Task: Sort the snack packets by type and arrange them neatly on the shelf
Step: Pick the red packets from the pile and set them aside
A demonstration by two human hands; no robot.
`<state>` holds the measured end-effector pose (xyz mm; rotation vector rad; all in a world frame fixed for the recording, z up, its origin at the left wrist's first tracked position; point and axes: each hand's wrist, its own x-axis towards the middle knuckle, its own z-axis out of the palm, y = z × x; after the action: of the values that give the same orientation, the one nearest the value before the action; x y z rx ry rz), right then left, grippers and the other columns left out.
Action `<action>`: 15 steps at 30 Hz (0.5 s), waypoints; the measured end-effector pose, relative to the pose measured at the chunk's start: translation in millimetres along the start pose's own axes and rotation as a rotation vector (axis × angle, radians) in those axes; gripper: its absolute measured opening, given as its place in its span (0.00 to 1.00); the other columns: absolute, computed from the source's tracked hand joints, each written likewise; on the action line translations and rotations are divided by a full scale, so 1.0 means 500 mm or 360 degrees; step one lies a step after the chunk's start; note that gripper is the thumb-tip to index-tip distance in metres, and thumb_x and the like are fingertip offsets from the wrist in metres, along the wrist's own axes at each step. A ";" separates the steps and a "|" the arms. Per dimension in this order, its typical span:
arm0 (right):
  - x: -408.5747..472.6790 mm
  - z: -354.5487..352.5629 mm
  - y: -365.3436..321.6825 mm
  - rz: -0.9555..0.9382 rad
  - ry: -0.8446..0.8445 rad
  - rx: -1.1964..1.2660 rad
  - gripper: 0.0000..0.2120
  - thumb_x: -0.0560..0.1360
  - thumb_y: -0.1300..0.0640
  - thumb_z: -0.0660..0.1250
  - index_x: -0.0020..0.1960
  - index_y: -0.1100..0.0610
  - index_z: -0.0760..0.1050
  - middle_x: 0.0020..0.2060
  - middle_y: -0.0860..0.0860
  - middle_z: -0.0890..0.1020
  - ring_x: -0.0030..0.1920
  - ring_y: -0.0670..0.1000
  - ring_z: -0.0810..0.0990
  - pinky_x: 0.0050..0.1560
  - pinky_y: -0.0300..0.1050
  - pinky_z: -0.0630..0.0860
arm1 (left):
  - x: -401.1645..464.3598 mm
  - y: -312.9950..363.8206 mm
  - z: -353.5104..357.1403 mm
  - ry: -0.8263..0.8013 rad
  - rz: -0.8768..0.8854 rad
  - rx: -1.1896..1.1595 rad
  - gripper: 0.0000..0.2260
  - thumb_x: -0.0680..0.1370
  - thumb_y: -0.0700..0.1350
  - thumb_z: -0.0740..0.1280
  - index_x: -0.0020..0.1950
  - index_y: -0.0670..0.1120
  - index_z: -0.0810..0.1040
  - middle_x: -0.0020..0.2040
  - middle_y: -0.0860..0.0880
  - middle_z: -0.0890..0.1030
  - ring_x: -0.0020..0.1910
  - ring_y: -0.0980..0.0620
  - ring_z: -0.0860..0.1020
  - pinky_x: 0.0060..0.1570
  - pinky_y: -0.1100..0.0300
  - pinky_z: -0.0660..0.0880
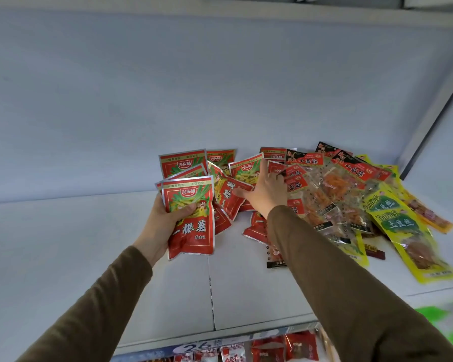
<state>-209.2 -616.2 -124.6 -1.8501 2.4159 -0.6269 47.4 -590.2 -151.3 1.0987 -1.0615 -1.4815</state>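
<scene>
Red packets (pixel 190 218) gripped by left fingers (pixel 186 209); right fingers (pixel 268 178) spread, seemingly touching the pile (pixel 246 171).

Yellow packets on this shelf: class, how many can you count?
3 at least. One yellow packet lies nearest, one left, under clear packets, one behind, at the right. More may be hidden.

We see red packets (pixel 191 218) with green-and-yellow art at 9 o'clock, clear red-and-black-topped packets (pixel 322 189) centre, yellow packets (pixel 403 231) with green labels at 3 o'clock, on a pale grey shelf (pixel 89 244).

Bare shelf (pixel 63 257) left of packets (pixel 332 194)
</scene>
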 end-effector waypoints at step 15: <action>0.015 0.069 -0.089 0.0017 -0.0059 0.0230 0.64 0.67 0.37 0.77 0.81 0.47 0.31 0.70 0.63 0.69 0.63 0.62 0.79 0.65 0.60 0.75 | -0.005 -0.005 -0.023 0.0141 -0.0071 -0.0027 0.30 0.67 0.49 0.79 0.67 0.54 0.73 0.55 0.50 0.87 0.48 0.45 0.87 0.40 0.49 0.84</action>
<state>-161.4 -642.4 -139.8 -1.7753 2.2895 -0.7381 58.4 -588.3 -155.6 1.1718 -0.9669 -1.4603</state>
